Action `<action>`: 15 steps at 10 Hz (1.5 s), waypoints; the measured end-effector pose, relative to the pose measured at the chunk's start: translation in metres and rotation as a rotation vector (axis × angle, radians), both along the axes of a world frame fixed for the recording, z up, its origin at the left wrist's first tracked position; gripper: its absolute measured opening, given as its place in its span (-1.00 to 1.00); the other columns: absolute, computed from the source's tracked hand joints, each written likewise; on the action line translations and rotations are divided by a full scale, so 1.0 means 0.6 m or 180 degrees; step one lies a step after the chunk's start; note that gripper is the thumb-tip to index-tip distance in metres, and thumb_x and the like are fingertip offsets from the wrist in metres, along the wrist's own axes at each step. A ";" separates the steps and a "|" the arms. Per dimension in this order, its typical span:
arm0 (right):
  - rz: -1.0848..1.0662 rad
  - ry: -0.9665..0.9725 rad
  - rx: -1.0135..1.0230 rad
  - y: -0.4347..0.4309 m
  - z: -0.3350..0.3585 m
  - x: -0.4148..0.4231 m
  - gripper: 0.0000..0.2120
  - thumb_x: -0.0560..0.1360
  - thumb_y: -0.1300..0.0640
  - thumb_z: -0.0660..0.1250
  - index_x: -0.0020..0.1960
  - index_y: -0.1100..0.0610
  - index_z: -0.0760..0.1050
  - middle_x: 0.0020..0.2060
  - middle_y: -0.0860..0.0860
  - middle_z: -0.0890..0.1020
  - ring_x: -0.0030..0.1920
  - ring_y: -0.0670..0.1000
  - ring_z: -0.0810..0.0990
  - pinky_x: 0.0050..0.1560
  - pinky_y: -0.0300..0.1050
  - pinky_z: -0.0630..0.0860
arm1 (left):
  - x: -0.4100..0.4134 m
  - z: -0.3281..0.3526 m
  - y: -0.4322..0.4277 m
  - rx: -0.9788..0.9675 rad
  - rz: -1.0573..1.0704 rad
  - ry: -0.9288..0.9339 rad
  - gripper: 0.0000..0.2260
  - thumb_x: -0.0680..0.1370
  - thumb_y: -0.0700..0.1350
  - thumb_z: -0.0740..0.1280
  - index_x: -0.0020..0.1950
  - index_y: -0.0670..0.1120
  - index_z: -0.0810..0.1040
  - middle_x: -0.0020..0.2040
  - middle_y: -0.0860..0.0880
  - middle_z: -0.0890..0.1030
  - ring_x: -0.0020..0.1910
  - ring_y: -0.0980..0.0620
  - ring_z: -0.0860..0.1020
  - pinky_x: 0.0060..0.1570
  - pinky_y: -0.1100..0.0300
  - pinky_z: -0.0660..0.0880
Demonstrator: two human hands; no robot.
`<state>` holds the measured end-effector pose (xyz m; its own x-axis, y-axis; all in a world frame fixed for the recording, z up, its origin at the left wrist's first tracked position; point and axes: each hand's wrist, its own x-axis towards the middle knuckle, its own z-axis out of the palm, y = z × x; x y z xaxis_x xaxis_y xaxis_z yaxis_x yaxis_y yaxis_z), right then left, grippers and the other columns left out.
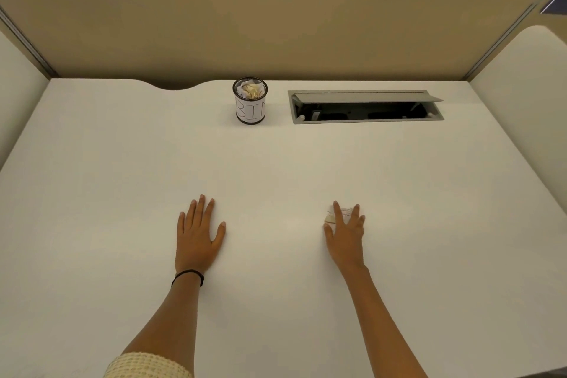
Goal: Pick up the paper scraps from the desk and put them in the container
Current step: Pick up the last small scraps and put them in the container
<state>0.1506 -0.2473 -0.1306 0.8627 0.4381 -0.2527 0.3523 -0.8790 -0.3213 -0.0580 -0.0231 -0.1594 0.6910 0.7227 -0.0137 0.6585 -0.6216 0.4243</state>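
A small mesh cup labelled "BIN" (250,104) stands at the back of the white desk (92,163), with crumpled paper showing in its top. My left hand (198,233) lies flat on the desk, fingers straight, holding nothing. My right hand (345,232) is spread over a crumpled paper scrap (330,214); its straight fingers lie on top of the scrap, which shows between the index finger and thumb. Most of the scrap is hidden under the fingers.
An open grey cable hatch (365,107) is set into the desk to the right of the cup. Beige partition walls (276,34) close the desk at the back and on both sides. A curved cutout (178,86) notches the desk's rear edge at left.
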 end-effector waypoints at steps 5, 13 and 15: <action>0.0276 0.0177 0.0430 0.011 0.001 -0.027 -0.43 0.58 0.42 0.03 0.51 0.05 0.07 0.55 0.03 -0.02 0.55 0.08 -0.11 0.49 -0.08 0.08 | -0.002 -0.003 0.001 -0.0022 0.0007 -0.0028 -0.39 0.51 0.21 -0.08 0.53 0.00 0.12 0.55 0.03 0.06 0.53 0.05 -0.02 0.50 0.04 -0.13; -0.0065 0.0820 0.1527 0.003 0.021 0.021 -0.70 0.47 0.34 0.27 -0.14 -0.04 0.60 -0.09 -0.10 0.57 -0.06 -0.28 0.52 -0.04 -0.62 0.35 | 0.000 0.002 0.000 -0.0027 0.0024 0.0047 -0.41 0.53 0.19 -0.09 0.53 0.01 0.08 0.56 0.05 0.02 0.53 0.08 -0.07 0.50 0.06 -0.15; -0.0851 0.0580 0.2012 0.053 0.042 0.137 -0.82 0.39 0.47 0.30 -0.13 0.33 0.64 -0.21 0.12 0.65 -0.30 -0.26 0.60 -0.26 -0.55 0.44 | 0.001 -0.001 0.003 -0.0049 0.0059 0.0039 -0.43 0.54 0.18 -0.06 0.53 0.02 0.10 0.55 0.06 0.03 0.53 0.10 -0.07 0.50 0.07 -0.15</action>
<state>0.2328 -0.2155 -0.1057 0.9293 0.3276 -0.1705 0.0426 -0.5537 -0.8316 -0.0574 -0.0213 -0.1601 0.6773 0.7349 -0.0333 0.6750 -0.6028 0.4254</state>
